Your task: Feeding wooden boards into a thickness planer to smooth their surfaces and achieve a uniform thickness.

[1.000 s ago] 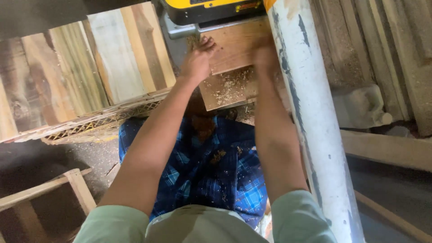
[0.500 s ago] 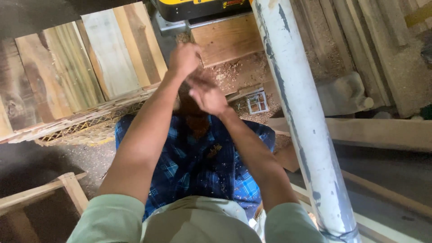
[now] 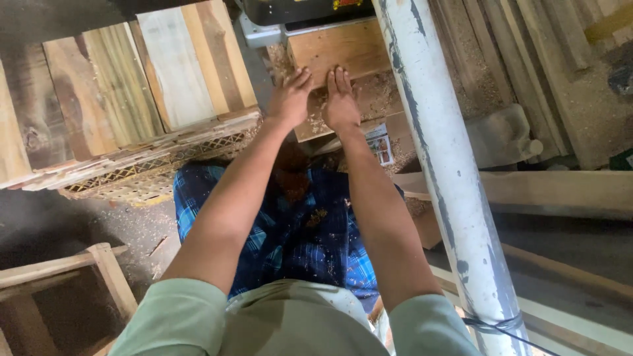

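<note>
Both hands lie flat and spread, side by side, on a pale rectangular wooden board [image 3: 339, 49] that rests on the outfeed bed of a dark and yellow thickness planer [image 3: 303, 10] at the top of the view. The left hand [image 3: 290, 99] has its fingers fanned near the board's near left corner; the right hand [image 3: 341, 102] presses palm down just beside it, fingertips pointing toward the machine. Neither hand pinches or grips anything; they bear down on the board's face. Loose wood shavings [image 3: 323, 122] are scattered over the near end of the board and on the surface below it.

A tall round white-painted post [image 3: 435, 165] stands just right of the right forearm. To the left, a stack of weathered flat planks [image 3: 119, 99] lies on a yellowish lattice crate [image 3: 151, 171]. A blue checked cloth [image 3: 297, 237] covers the person's lap, and a bare wooden frame [image 3: 99, 270] shows at the lower left. More long timbers [image 3: 547, 191] lie to the right.

Judging from the flat palms at the planer's mouth, the step in hand looks like guiding or steadying the board at the machine. The next move would call for even pressure from both palms, keeping the board square to the bed and the fingers well clear of the opening
</note>
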